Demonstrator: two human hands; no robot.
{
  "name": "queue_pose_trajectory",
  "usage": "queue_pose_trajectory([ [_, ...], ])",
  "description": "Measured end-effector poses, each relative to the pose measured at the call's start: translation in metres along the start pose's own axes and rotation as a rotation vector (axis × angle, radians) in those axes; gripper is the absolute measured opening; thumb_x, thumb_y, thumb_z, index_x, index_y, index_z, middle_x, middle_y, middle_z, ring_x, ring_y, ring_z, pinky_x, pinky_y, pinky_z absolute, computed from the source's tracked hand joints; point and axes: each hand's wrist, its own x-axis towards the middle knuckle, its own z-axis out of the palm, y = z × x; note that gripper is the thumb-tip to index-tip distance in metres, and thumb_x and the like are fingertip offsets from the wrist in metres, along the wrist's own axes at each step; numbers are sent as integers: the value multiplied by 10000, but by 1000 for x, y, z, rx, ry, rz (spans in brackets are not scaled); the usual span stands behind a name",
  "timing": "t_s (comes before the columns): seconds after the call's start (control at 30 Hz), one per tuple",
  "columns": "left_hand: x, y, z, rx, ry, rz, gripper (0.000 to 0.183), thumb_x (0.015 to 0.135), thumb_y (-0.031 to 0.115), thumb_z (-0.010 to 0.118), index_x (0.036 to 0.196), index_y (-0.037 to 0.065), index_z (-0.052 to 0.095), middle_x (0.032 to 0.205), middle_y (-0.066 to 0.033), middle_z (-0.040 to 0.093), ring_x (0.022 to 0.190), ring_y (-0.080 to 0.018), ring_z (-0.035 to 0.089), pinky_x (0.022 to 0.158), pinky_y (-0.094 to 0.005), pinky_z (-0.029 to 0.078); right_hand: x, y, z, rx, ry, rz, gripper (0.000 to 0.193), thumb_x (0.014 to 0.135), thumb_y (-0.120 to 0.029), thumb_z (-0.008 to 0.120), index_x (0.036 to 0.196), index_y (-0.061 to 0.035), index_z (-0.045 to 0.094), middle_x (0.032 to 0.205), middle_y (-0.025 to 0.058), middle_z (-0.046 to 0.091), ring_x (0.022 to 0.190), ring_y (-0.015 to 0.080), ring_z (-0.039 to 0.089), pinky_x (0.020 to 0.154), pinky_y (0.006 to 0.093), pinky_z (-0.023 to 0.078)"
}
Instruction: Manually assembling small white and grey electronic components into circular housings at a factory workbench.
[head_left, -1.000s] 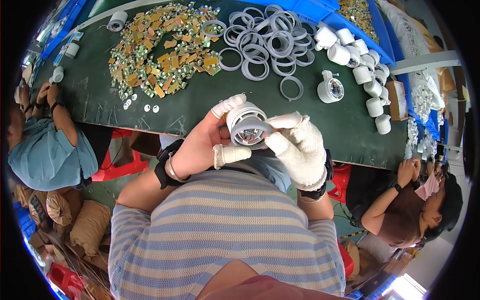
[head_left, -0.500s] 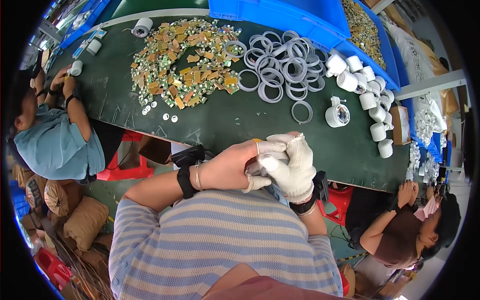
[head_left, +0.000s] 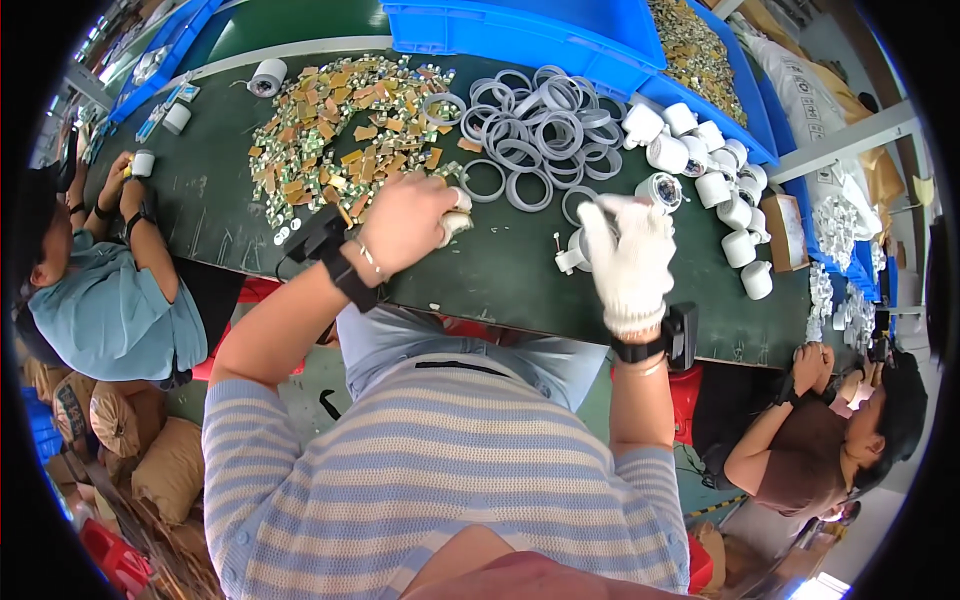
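Observation:
My left hand (head_left: 410, 215), with white coverings on its fingertips, is at the near right edge of a pile of small green and tan circuit boards (head_left: 320, 130). Its fingers are curled together, and what they hold is hidden. My right hand (head_left: 632, 262), in a white knit glove, has its thumb and fingers apart above the table. Beyond its fingertips, touching or nearly so, is a white round camera housing (head_left: 662, 189) with a dark lens. A second white housing (head_left: 577, 250) with a small bracket shows beside the thumb, partly covered by the hand.
Translucent grey rings (head_left: 530, 190) are heaped between the hands and a blue bin (head_left: 520, 28). Several white housings (head_left: 740, 246) stand at right by a small cardboard box (head_left: 785, 232). Co-workers sit at both sides, a blue sleeve (head_left: 115, 260) at left and a brown one (head_left: 800, 450) at right.
My hands, together at my chest around a greyish part, have separated. The left moved forward to the boards, the right forward to the housings. A second housing now shows by the right thumb.

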Motion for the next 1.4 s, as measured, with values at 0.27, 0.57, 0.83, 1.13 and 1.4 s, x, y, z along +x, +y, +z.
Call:
queue_pose_trajectory([
  [0.27,-32,7,-28,292,55,-39,540,887,140,740,1413,234,664,1033,-77,632,1037,-324,602,913,-455,499,-48,-26,-25,177,-87,-49,158,838,-122,809,978,-99,739,1020,105,696,957,329,643,860,441,498],
  [0.57,-11,31,-11,128,-40,163,253,726,162,761,963,118,683,1101,-58,609,1185,-282,536,960,-413,457,-53,-35,-10,-75,-82,55,264,760,-188,867,1008,-158,783,1268,133,680,1247,399,583,1056,485,443],
  [0.83,-19,48,-12,-793,-100,-431,246,906,66,753,1122,51,635,1009,-126,684,817,-268,666,730,-353,545,-50,-33,15,-158,-64,64,217,750,-154,841,955,-155,770,1356,129,662,1350,428,516,1171,599,329],
  [1.13,-31,69,-13,-1262,-253,-533,272,1023,46,654,1294,37,629,1104,-31,688,889,-108,676,800,-264,547,-39,-36,-10,863,-280,104,73,895,-2,703,968,-9,703,875,88,644,829,201,628,774,323,508],
  [1.4,-42,74,-22,-1373,-310,-410,264,1002,3,671,1264,3,649,1119,-67,725,966,-139,713,859,-289,580,-27,-42,-22,693,-446,-54,142,776,-51,793,882,-73,701,789,73,617,727,253,606,690,359,456],
])
